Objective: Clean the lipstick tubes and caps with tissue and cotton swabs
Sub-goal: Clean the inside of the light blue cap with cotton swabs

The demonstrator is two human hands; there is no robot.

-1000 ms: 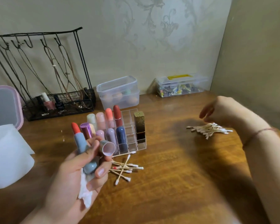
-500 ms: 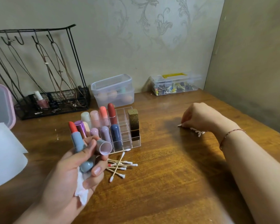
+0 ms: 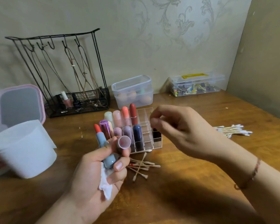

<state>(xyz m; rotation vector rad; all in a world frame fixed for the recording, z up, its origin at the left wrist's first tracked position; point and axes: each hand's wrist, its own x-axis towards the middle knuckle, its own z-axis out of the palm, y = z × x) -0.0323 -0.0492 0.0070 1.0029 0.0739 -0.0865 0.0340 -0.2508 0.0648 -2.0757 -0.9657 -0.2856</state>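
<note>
Pale wallpaper with faint scrollwork behind, plain beige wall at right, meeting over a brown varnished wooden tabletop [image 3: 176,188]. Along the back edge: black wire jewellery stand [image 3: 61,73] hung with cords, nail polish bottles in its basket; clear lidded plastic tub [image 3: 132,91] with sponges inside; flat clear plastic case with a yellow handle [image 3: 196,84]. At far left, pink-rimmed mirror [image 3: 19,105] and white tissue roll [image 3: 23,147]. Mid-table, clear acrylic compartment organizer [image 3: 145,126] with capped lipsticks upright in its left compartments, right ones mostly bare.

Left hand [image 3: 94,173] raised in front of the organizer, clamped around an open grey-blue lipstick tube with an orange-red bullet [image 3: 102,141], a round lilac cap [image 3: 124,141] with its mouth toward the camera, and a crumpled white tissue scrap [image 3: 105,185]. Right hand [image 3: 183,131] blurred, lifted beside the organizer, fingertips pinched together; whether anything sits between them, impossible to tell. Scattered used cotton swabs [image 3: 142,165] just right of the left hand. Loose pile of clean cotton swabs [image 3: 233,130] well apart at right.
</note>
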